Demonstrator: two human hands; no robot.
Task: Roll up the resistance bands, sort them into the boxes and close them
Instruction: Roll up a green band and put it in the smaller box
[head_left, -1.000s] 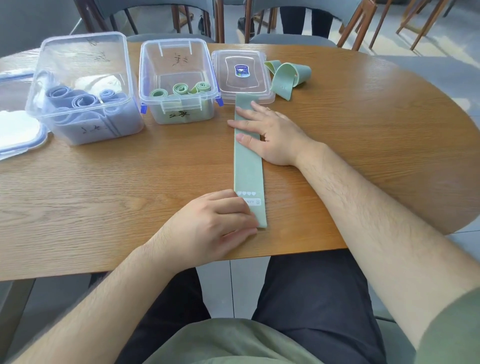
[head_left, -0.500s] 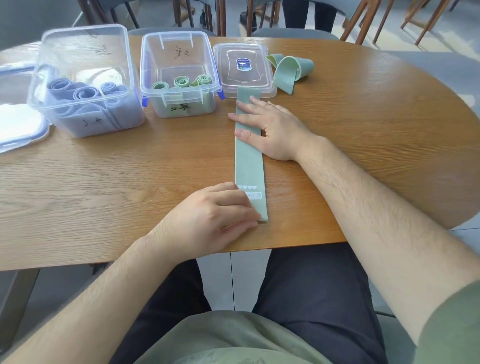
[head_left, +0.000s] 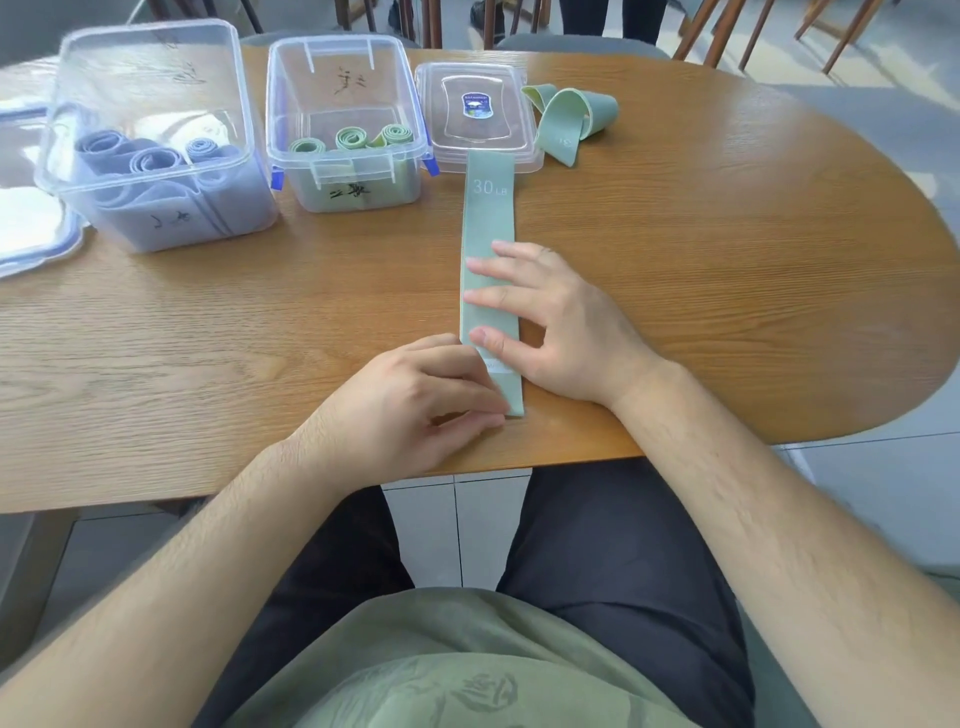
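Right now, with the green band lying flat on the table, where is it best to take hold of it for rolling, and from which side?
Take the band by its near short end, coming from the table edge. The band lies flat and straight, pointing away, and the right hand presses its middle, so that end can lift and curl. The left hand rests there.

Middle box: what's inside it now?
Three rolled green bands stand inside the open middle box. Its clouded front wall hides whatever lies lower.

Green band (head_left: 488, 218), blue rolls (head_left: 150, 158)
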